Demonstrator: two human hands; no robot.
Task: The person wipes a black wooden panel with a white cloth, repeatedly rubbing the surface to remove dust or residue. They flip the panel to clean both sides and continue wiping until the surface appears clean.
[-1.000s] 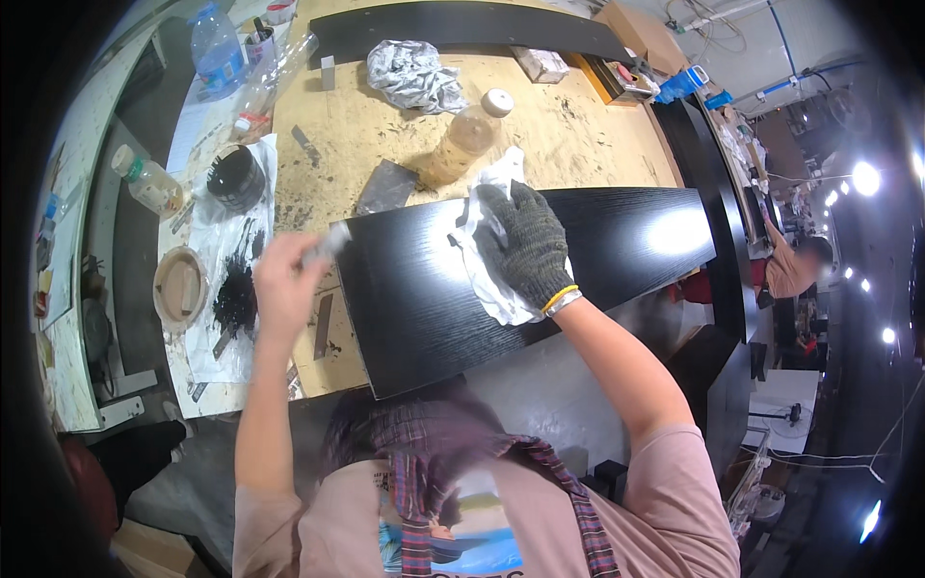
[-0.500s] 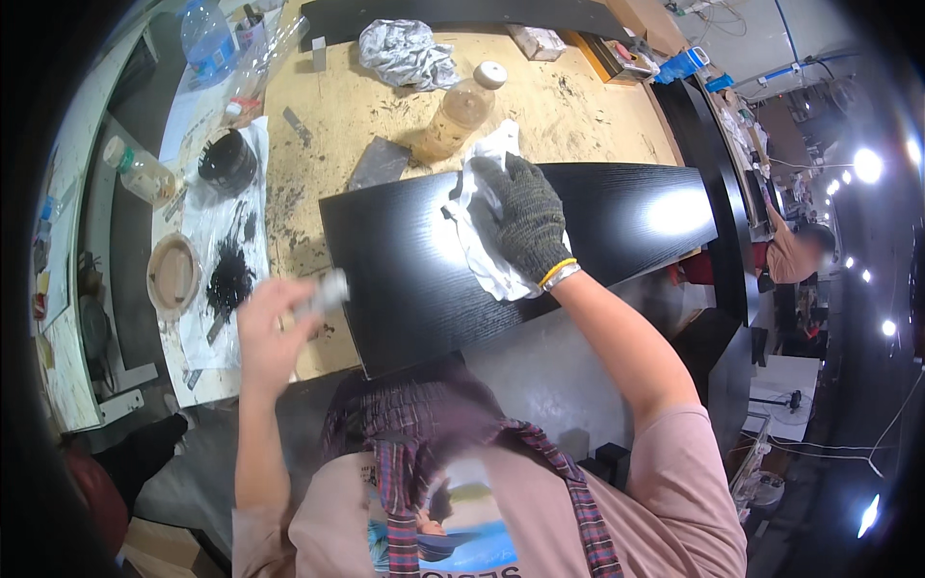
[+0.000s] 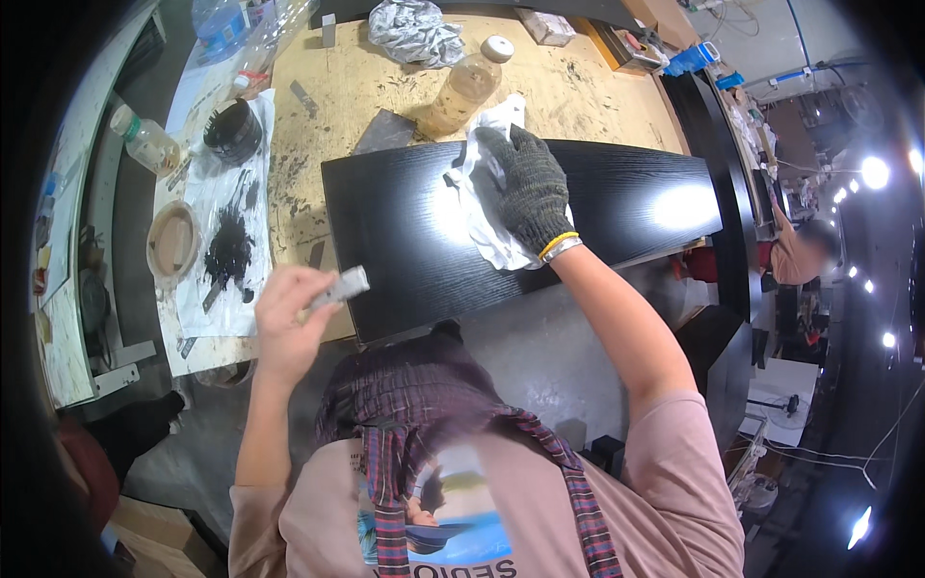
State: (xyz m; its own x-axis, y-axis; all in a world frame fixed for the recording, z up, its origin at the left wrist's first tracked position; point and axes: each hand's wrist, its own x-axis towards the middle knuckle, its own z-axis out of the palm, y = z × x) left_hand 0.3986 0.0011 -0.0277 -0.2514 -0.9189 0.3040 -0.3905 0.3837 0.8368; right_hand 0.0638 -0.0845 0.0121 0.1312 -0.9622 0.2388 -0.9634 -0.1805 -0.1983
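My left hand (image 3: 291, 316), bare, pinches a small tool with a pale grey, block-like end (image 3: 349, 282); its exact kind cannot be made out. That end hovers by the left edge of a glossy black wood-grain panel (image 3: 395, 231) lying across the workbench. A dark knitted glove with a yellow cuff covers my right hand (image 3: 532, 188). It presses a crumpled white cloth (image 3: 489, 226) onto the panel's top, the cloth bunched under the palm and fingers. Beyond the cloth stands a bottle of yellowish liquid (image 3: 462, 94) with a white cap, and a dark grey flat sheet (image 3: 385, 131) lies beside it.
On the bench's left, black-smeared white paper (image 3: 196, 279) carries a black-coated tub (image 3: 233, 132). Near it are a round, shallow dish (image 3: 174, 241) and a clear bottle (image 3: 145, 140). A crumpled silvery-grey wad (image 3: 414, 34) lies farther back. Another person (image 3: 792, 255) is at the far right.
My left hand has moved slightly right, bringing the small tool nearer the panel edge. The right hand stays on the cloth. The whole view has shifted a little.
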